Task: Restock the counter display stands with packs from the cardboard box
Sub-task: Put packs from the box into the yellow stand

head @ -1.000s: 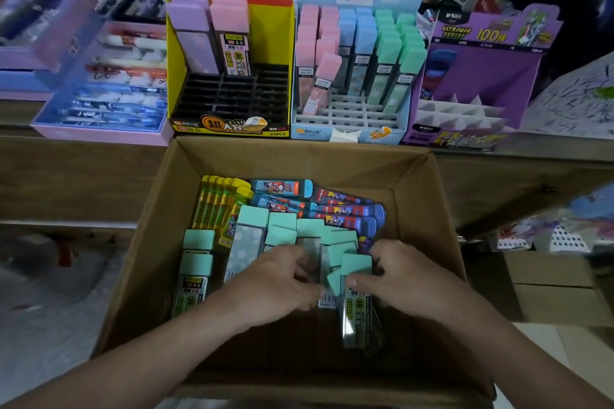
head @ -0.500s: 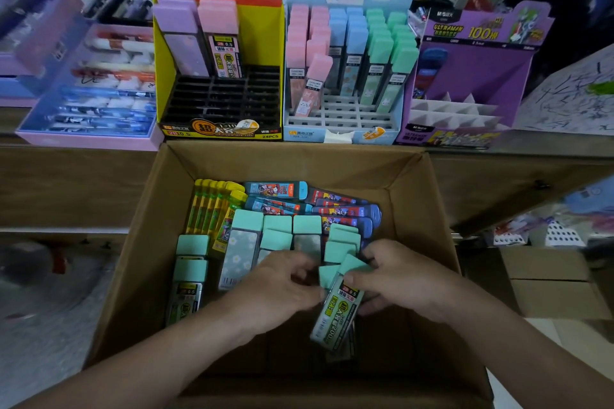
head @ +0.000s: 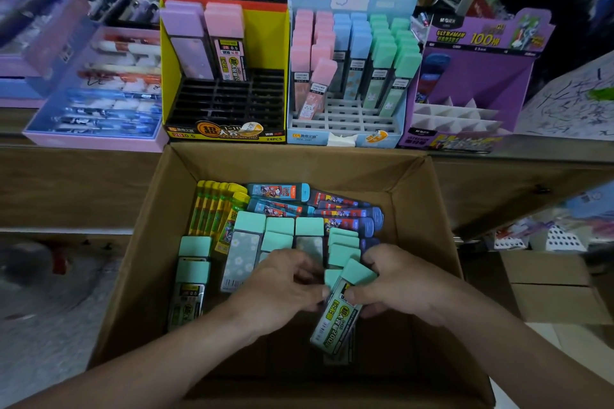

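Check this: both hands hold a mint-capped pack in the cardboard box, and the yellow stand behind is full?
No. The head view shows the yellow stand mostly empty, just two packs at its back. The left hand and right hand do hold the mint-capped pack.

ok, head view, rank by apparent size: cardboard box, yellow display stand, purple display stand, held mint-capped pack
1. cardboard box
2. yellow display stand and purple display stand, alike; yellow cropped at top
3. mint-capped pack

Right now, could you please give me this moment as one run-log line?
left hand, right hand: pinch mint-capped clear plastic pack; inside: brown cardboard box; yellow display stand: front slots empty
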A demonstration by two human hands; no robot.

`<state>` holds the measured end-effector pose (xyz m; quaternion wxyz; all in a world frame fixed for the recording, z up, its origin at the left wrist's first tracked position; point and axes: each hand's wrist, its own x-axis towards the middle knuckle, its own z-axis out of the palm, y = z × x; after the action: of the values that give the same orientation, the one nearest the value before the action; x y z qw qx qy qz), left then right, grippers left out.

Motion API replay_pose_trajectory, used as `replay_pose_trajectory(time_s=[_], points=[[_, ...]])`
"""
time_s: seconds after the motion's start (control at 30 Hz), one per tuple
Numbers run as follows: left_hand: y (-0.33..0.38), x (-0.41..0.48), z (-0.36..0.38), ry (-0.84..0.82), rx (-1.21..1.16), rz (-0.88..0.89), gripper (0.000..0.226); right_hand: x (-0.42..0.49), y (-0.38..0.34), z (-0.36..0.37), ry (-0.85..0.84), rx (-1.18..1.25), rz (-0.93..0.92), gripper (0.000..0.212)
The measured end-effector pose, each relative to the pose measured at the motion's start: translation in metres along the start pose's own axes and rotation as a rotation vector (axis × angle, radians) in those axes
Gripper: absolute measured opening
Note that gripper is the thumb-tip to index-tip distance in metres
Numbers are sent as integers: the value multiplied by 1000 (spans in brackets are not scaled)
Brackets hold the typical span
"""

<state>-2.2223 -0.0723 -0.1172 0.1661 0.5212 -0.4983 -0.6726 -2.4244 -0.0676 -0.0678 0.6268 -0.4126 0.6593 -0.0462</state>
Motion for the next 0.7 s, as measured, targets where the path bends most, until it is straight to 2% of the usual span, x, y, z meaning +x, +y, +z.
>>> replay_pose_trajectory(time_s=[0.13,0.37,0.57,0.7], points=[[1,-1,0,-5,57,17,25,-2,3,-1,24,-15,-22,33],[10,-3,-4,34,-10,19,14,-4,1,-5,76,71,-79,41],[28,-8,-15,50,-136,25,22,-8,-6,-13,-35,216,-165,35],[38,-10,-19,42,-256,6,26,-9,-11,-18,-148,313,-201,47]])
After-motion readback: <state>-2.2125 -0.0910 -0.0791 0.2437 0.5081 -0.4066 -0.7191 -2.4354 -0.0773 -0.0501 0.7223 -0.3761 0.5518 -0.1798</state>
